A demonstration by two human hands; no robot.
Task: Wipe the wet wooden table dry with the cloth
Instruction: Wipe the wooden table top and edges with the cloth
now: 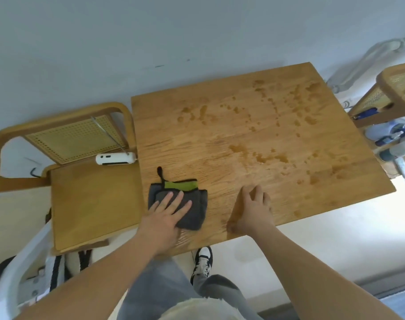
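Observation:
A square wooden table [220,139] carries many water drops and small puddles [270,157] across its far and right parts. A folded grey cloth [194,211] with a green band and a black loop lies near the table's front left corner. My left hand [167,215] rests flat on the cloth with its fingers straight. My right hand [254,209] lies on the bare wood to the right of the cloth, fingers loosely bent, holding nothing.
A wooden chair [93,199] with a cane back stands against the table's left side, with a white device [115,159] on its seat. A second cane chair [386,98] and bottles stand at the right. My legs and a shoe [202,262] are below the front edge.

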